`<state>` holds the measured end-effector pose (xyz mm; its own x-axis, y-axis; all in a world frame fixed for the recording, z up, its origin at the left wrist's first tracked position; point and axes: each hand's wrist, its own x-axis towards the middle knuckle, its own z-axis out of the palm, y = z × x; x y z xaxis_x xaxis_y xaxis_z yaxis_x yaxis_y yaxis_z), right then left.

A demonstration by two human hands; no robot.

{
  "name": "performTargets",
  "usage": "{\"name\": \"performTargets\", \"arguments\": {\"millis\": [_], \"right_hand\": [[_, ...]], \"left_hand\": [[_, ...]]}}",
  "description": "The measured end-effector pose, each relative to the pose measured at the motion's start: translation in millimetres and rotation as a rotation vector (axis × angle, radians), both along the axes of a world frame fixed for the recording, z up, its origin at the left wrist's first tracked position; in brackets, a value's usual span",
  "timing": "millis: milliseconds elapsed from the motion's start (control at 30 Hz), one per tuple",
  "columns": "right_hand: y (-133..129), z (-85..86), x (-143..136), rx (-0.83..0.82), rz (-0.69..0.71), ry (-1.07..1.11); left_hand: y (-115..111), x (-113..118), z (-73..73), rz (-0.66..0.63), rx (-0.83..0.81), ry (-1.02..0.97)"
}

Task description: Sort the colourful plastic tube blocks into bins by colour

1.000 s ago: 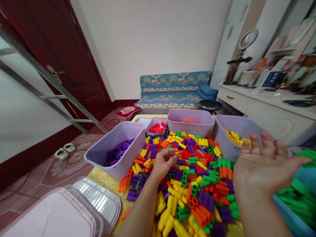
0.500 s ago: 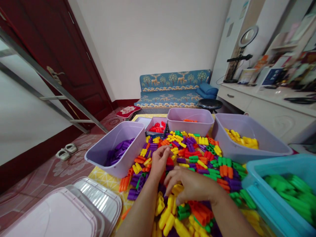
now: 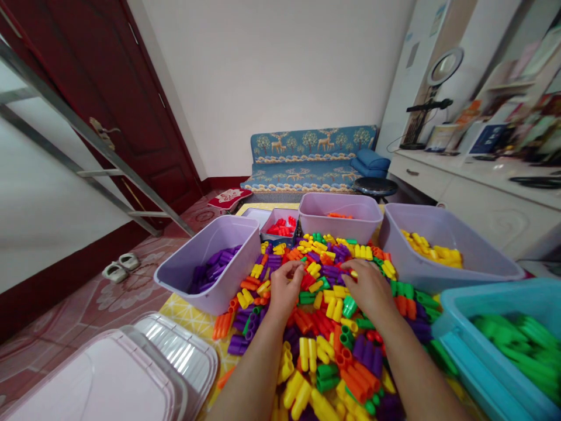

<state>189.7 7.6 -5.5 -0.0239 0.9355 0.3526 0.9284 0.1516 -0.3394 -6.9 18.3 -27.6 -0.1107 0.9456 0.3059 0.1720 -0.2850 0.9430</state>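
Note:
A heap of plastic connector blocks (image 3: 315,324), short paired tubes in yellow, purple, red, orange and green, covers the middle of the table. My left hand (image 3: 286,287) is over the left part of the heap, thumb and fingertips drawn together; anything between them is too small or hidden to make out. To its right, my right hand (image 3: 367,287) reaches into the heap palm down, fingers apart, the tips by purple and yellow blocks. Sorted blocks lie in tubs: purple in the left lilac tub (image 3: 175,287), yellow in the right lilac tub (image 3: 477,257), green in the turquoise tub (image 3: 458,324).
At the back stand a lilac tub (image 3: 307,213) with a few orange blocks and a small box (image 3: 268,235) of red blocks. Stacked lids (image 3: 109,374) lie at the front left. Beyond are a blue sofa (image 3: 302,172), a metal ladder (image 3: 100,158) and a white cabinet (image 3: 473,193).
My right hand has moved away and to the right, from the near middle of the heap to its far right part, uncovering blocks. My left hand has hardly moved.

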Motion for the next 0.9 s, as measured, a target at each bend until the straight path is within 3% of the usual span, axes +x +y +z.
{"name": "performTargets", "arguments": {"millis": [100,233,467,667,900], "right_hand": [[0.2,-5.1,5.1,-0.093,-0.059,-0.044],[-2.8,-7.1,-4.4,-0.16,0.038,-0.011],[-9.6,2.3,-24.7,-0.193,0.157,-0.028],[-8.6,-6.3,-28.7,-0.229,0.206,0.02],[-5.0,-7.6,-26.3,-0.215,0.295,0.255]], "left_hand": [[1.9,-1.1,-5.7,0.015,0.027,0.129],[1.9,-2.3,-7.7,-0.05,0.081,0.289],[-5.5,-1.6,2.9,-0.226,0.194,0.537],[-6.2,-1.2,-1.0,-0.27,0.202,0.557],[-4.9,-1.7,-2.4,-0.256,0.182,0.591]]}}
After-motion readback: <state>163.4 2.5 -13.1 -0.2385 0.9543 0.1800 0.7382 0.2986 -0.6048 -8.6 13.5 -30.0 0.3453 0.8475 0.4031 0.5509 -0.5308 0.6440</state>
